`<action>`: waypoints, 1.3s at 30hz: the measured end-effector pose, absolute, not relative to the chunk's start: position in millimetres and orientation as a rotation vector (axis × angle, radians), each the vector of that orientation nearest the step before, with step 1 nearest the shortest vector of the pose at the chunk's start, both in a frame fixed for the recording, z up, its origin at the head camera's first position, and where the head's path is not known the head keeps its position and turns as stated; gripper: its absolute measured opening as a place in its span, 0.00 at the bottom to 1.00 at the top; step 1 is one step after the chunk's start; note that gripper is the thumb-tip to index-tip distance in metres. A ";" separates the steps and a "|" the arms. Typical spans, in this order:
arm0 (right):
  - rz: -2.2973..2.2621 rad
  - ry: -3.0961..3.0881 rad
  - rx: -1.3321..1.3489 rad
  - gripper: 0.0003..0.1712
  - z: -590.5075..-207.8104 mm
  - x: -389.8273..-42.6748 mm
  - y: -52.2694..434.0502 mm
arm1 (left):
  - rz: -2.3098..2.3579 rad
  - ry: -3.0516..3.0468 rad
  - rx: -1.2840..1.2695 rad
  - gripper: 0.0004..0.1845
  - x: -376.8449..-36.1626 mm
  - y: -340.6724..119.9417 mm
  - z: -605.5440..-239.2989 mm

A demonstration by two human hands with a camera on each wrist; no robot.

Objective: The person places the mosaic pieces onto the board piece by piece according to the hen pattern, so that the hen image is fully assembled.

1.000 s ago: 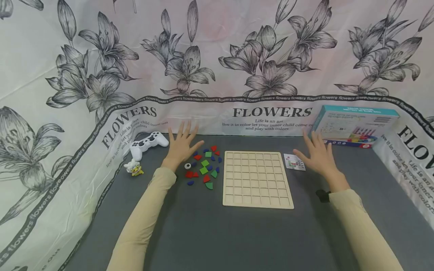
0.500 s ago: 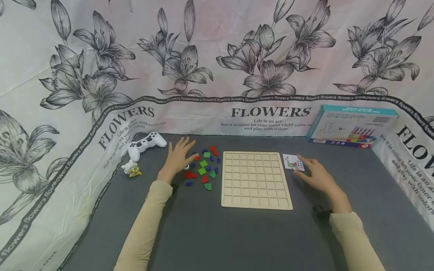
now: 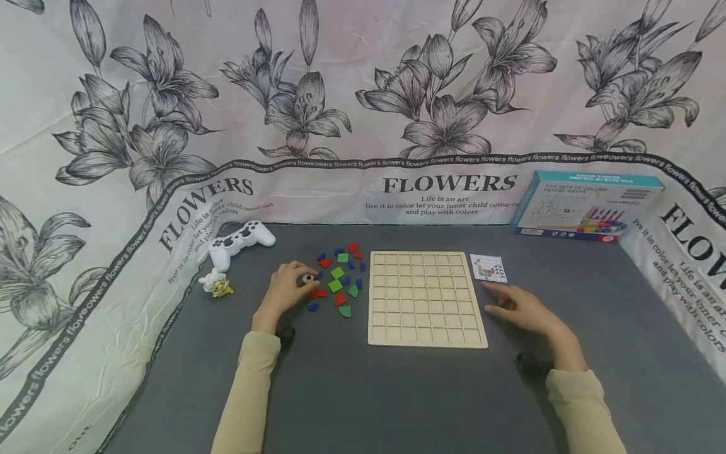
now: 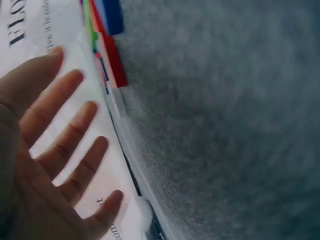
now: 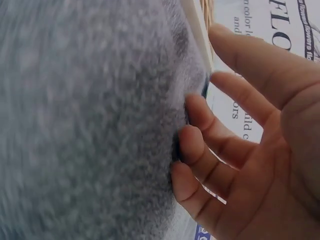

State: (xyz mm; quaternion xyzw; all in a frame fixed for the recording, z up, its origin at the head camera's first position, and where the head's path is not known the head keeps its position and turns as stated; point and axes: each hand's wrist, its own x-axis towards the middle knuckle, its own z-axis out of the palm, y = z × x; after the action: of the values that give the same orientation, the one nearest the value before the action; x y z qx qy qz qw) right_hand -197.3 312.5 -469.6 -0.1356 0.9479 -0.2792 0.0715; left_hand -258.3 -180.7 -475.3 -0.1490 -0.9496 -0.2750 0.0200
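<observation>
In the head view, my left hand (image 3: 282,290) hovers at the left side of a scatter of small flat red, green and blue pieces. A small white ring with a dark middle (image 3: 308,279) shows between its thumb and forefinger. The left wrist view has those fingers relaxed and spread, nothing in them, with a red piece (image 4: 114,62) and a blue piece (image 4: 111,17) beyond. My right hand (image 3: 524,307), fingers loosely bent and holding nothing, is just right of a wooden grid board (image 3: 421,297). A printed pattern card (image 3: 488,268) lies above its fingertips.
A white game controller (image 3: 241,243) and a small white-and-yellow figurine (image 3: 216,284) lie at the left. At the back right stands a teal-edged toy box (image 3: 584,207). A flower-print cloth (image 3: 317,195) rises behind the grey table (image 3: 408,397).
Both hands have come back toward the body and lower. The left hand's thumb and forefinger have drawn in around the white ring. The right hand's fingers have bent, and it has moved below the card.
</observation>
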 end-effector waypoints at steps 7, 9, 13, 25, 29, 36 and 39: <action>-0.914 2.769 -0.486 0.35 -471.3 -195.3 309.6 | -0.918 -2.945 -0.433 0.13 -247.2 -181.6 -478.8; -0.923 2.766 -0.503 0.35 -472.9 -195.0 309.1 | -0.923 -2.954 -0.419 0.13 -244.6 -181.7 -478.9; -0.933 2.757 -0.518 0.36 -475.5 -194.3 309.1 | -0.897 -2.976 -0.403 0.13 -241.1 -181.4 -480.2; -0.911 2.745 -0.496 0.37 -479.1 -191.5 308.9 | -0.820 -2.991 -0.425 0.12 -242.3 -173.9 -478.3; -0.904 2.740 -0.499 0.38 -480.5 -190.7 310.3 | -0.803 -3.011 -0.427 0.12 -242.9 -169.6 -477.7; -0.835 2.762 -0.470 0.38 -480.4 -189.6 311.6 | -0.802 -3.014 -0.392 0.12 -241.5 -165.2 -475.9; -0.818 2.776 -0.498 0.37 -480.3 -190.2 311.0 | -0.767 -3.020 -0.385 0.13 -241.5 -164.1 -476.6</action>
State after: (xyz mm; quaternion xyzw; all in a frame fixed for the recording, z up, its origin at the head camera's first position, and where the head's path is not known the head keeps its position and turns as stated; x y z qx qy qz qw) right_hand -190.2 311.0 -480.3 -0.1687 0.9403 -0.2772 0.1022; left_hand -241.5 -164.1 -476.6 -0.1228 -0.9619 -0.2444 0.0011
